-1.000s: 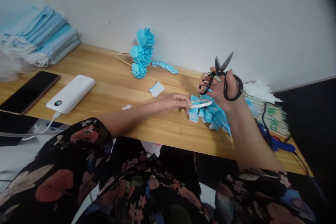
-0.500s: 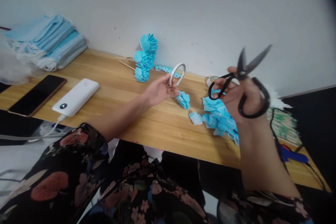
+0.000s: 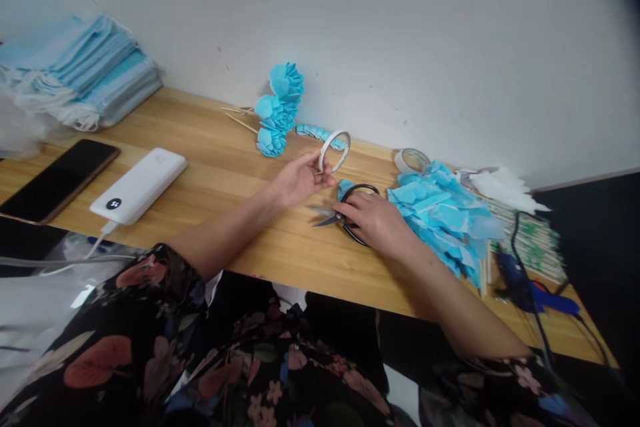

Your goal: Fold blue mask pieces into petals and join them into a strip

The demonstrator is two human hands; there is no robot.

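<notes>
Over pale wooden tabletop (image 3: 280, 240), left hand (image 3: 301, 180) pinched near-upright white tape ring (image 3: 325, 149); just nearside, right hand (image 3: 380, 221) curled fingers round black-handled steel scissors (image 3: 339, 216), blades pointing left!

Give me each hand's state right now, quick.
Left hand: closed, fingers pinching a thin white tape roll.
Right hand: closed on the handles of the black-handled scissors, blades slightly parted.

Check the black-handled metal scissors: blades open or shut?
Open, partly: the scissors show two separate blades, their tips spread apart, while the right hand holds the handles.
</notes>
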